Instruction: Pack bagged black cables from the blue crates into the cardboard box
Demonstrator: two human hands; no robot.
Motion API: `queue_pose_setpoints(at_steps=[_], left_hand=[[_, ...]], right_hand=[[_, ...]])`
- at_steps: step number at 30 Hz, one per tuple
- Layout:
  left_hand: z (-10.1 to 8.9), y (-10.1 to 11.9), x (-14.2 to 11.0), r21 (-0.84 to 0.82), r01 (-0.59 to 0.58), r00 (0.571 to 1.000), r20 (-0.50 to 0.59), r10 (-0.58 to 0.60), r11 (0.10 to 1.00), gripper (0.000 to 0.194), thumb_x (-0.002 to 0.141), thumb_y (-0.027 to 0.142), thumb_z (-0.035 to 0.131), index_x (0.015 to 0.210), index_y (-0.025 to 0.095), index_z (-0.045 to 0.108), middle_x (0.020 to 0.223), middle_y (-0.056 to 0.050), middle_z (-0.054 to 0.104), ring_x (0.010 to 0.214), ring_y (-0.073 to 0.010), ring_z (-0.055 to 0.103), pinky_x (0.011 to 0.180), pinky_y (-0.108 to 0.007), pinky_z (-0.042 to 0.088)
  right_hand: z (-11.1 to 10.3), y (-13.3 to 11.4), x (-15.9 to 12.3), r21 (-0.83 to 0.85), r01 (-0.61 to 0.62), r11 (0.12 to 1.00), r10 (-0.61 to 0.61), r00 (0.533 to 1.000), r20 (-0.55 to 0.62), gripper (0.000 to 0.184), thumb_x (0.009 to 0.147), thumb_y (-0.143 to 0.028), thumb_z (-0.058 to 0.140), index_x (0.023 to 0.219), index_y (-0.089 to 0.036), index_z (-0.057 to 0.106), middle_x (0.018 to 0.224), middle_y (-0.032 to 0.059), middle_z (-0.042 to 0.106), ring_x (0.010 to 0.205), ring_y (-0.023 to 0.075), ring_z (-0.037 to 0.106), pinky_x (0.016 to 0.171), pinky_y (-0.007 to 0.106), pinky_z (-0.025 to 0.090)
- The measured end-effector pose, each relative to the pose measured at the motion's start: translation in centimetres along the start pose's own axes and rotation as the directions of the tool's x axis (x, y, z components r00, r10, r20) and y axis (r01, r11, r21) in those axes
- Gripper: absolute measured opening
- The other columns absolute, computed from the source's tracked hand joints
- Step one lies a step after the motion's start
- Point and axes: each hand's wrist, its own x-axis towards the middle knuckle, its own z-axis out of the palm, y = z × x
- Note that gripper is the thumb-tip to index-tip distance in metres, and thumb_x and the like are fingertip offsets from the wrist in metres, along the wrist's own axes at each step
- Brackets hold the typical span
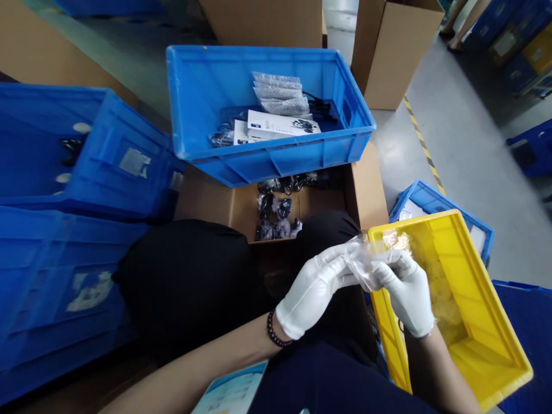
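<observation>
Stacked blue crates [135,164] far left of yellow bin [459,247]. Blue crate with booklets [280,125], up-left of bin. Gloved left hand [313,290], just left of bin: grip pinched on clear plastic bag [363,267], at bin's left rim. Gloved right hand [407,293], over that rim: grip pinching same bag.

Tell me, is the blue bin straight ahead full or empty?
Neither: the blue bin is partly filled. White papers and wrapped packets lie inside, with its bare back wall showing above them.
</observation>
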Motion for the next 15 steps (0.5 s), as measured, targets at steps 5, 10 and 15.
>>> queue_pose_setpoints(at_steps=[5,10,15], left_hand=[[0.0,-0.2,-0.4,0.161,-0.009,1.0,-0.023,0.013,0.987,0.04,0.085,0.042,0.072,0.118,0.019,0.07,0.129,-0.01,0.066,0.113,-0.0264,0.065,0.094,-0.037,0.057],[-0.2,0.7,-0.2,0.259,0.006,0.979,-0.2,0.048,0.966,0.03,0.073,0.037,0.084,0.092,0.017,0.072,0.088,-0.006,0.075,0.08,-0.0212,0.072,0.077,-0.031,0.062],[-0.6,2.1,0.2,0.238,-0.046,0.973,-0.207,0.097,0.97,0.035,0.066,0.039,0.088,0.087,0.017,0.071,0.081,-0.008,0.075,0.078,-0.0241,0.073,0.072,-0.033,0.063]], right_hand=[[2.0,-0.2,-0.2,-0.292,0.151,0.944,-0.16,0.987,-0.005,0.015,0.087,-0.038,0.066,0.086,-0.023,0.07,0.078,0.0012,0.073,0.064,0.0149,0.066,0.064,0.026,0.054],[-2.0,2.1,2.4,-0.46,0.167,0.872,-0.218,0.974,-0.06,0.025,0.092,-0.045,0.058,0.089,-0.024,0.071,0.082,0.0023,0.074,0.07,0.0155,0.067,0.072,0.026,0.054],[-9.3,11.8,8.9,-0.685,-0.377,0.623,0.095,0.906,-0.411,0.035,0.095,-0.046,0.05,0.106,-0.02,0.07,0.103,0.0097,0.073,0.095,0.0235,0.067,0.088,0.036,0.051]])
